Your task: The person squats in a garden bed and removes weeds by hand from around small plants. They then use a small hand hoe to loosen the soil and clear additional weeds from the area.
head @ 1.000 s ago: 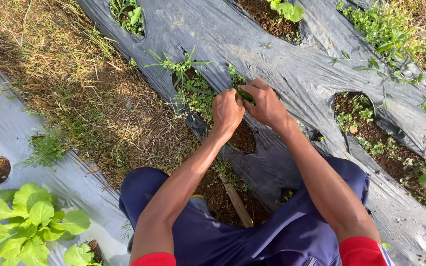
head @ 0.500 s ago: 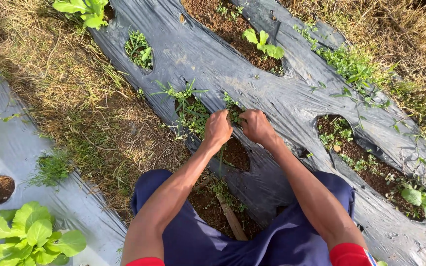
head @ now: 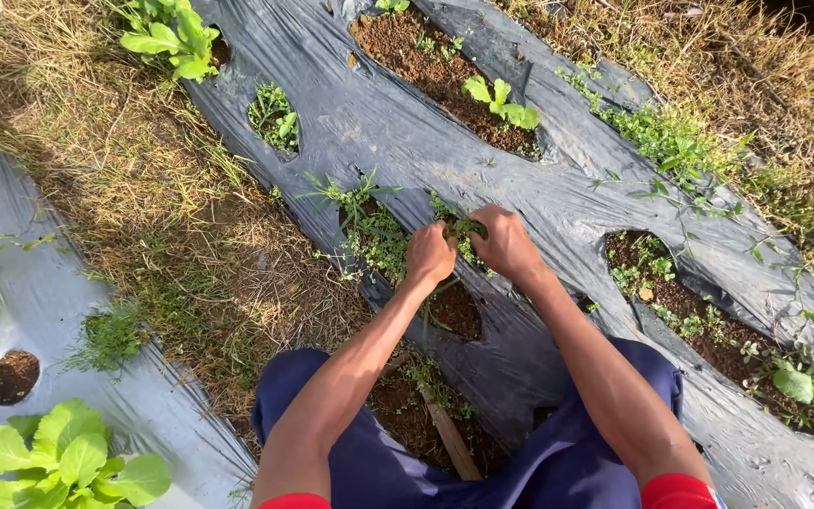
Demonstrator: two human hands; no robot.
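My left hand and my right hand meet over a planting hole torn in the grey plastic mulch sheet. Both hands are closed around small green weeds at the hole's far rim. More weeds fill the left part of the same hole, and dark bare soil shows just below my hands. My knees in blue trousers frame the near end of the hole.
A wooden stick lies in the soil between my knees. Other holes hold seedlings and weeds. Dry grass runs in a strip on the left, beside another mulch sheet with leafy green plants.
The view has shifted slightly, bringing more of the far bed into sight. My hands stay gripped on the weeds at the same hole, with the fingers shifting a little.
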